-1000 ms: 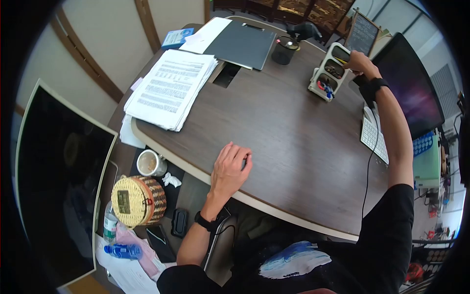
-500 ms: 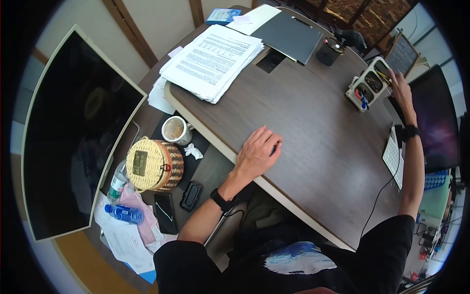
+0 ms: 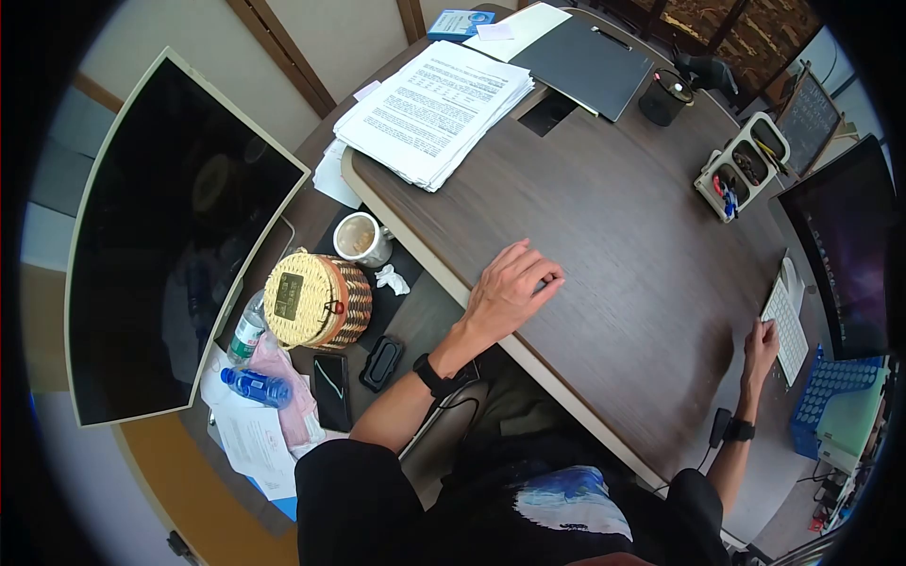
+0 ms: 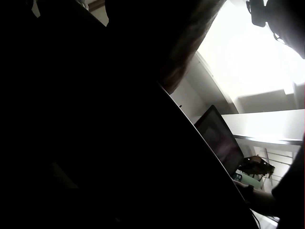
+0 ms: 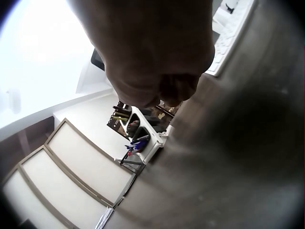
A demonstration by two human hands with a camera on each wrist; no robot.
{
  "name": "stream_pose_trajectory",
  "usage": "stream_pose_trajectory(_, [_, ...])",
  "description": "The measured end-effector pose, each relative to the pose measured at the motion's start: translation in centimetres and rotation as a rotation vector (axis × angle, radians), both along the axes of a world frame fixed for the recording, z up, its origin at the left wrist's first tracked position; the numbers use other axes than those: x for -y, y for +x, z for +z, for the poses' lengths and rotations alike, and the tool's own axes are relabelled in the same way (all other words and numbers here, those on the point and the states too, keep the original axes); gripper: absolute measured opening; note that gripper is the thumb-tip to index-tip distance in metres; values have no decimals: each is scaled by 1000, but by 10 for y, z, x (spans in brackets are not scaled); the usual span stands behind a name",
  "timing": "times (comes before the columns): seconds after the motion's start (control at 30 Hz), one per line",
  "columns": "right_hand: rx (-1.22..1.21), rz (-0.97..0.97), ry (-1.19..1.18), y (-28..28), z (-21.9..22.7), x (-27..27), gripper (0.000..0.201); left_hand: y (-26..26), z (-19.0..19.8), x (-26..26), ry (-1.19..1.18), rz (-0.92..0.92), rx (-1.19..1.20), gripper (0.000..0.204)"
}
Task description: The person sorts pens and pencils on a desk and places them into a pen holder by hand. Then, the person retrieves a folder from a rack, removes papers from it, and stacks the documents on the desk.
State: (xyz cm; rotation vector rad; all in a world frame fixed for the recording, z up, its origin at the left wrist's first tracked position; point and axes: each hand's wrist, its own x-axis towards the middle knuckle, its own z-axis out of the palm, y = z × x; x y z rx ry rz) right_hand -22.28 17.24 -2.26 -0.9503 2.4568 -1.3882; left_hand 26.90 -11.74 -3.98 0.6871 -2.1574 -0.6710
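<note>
My left hand (image 3: 514,288) rests on the desk near its front edge. Between thumb and fingers it holds a small dark object (image 3: 541,285), mostly hidden by the hand. My right hand (image 3: 760,351) is low over the desk at the right, beside the near edge of a white keyboard (image 3: 791,330). Its fingers are curled, with nothing showing in them; the right wrist view has the same curled hand (image 5: 157,71) from close by. Farther off stands a pale organizer (image 5: 153,149) with pens. The left wrist view is mostly dark.
A paper stack (image 3: 439,108) and dark clipboard (image 3: 590,71) lie at the back left, a black pen cup (image 3: 663,99) farther right. Monitors stand at left (image 3: 179,255) and right (image 3: 845,245). A woven basket (image 3: 316,300), mug (image 3: 361,238) and bottles crowd the lower left surface.
My right hand has come away from the organizer, back toward me to the keyboard's side, and its fingers have curled. The left hand stays in place while the head view has turned.
</note>
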Motion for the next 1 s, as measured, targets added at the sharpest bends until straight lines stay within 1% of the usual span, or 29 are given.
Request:
stream_pose_trajectory(0.03, [49,16,-44,6,-7,-6,36,-1,1,0,-5,1,11,11])
stream_pose_trajectory(0.1, [73,16,-83,13,-18,-14,38,-1,3,-1,-6,-10,23,14])
stream_pose_trajectory(0.2, [117,26,-156,11,-32,-17,41,-3,5,-1,-3,-9,41,17])
stream_pose_trajectory(0.3, [130,19,-191,13,-35,-16,42,-5,9,-3,-10,-3,67,18])
stream_pose_trajectory(0.37, [119,-12,-197,18,-33,-15,42,-7,9,-6,3,-25,77,20])
stream_pose_trajectory(0.47, [58,-44,-115,24,-32,-16,43,-11,10,-8,-21,29,121,23])
stream_pose_trajectory(0.5, [67,-52,-112,26,-32,-15,42,-14,11,-10,-35,48,116,24])
stream_pose_trajectory(0.63, [-51,-37,-117,37,-19,-9,43,-22,15,-18,-75,100,145,20])
stream_pose_trajectory(0.77, [-16,-8,-195,40,-19,-10,51,-26,19,-24,-108,141,215,17])
stream_pose_trajectory(0.8, [-16,-28,-199,42,-15,-9,51,-27,19,-25,-122,137,221,17])
stream_pose_trajectory(0.87, [72,-15,-225,46,-7,-8,54,-26,17,-25,-136,142,241,16])
stream_pose_trajectory(1.0, [56,-7,-271,44,-11,-8,55,-26,16,-27,-154,139,238,15])
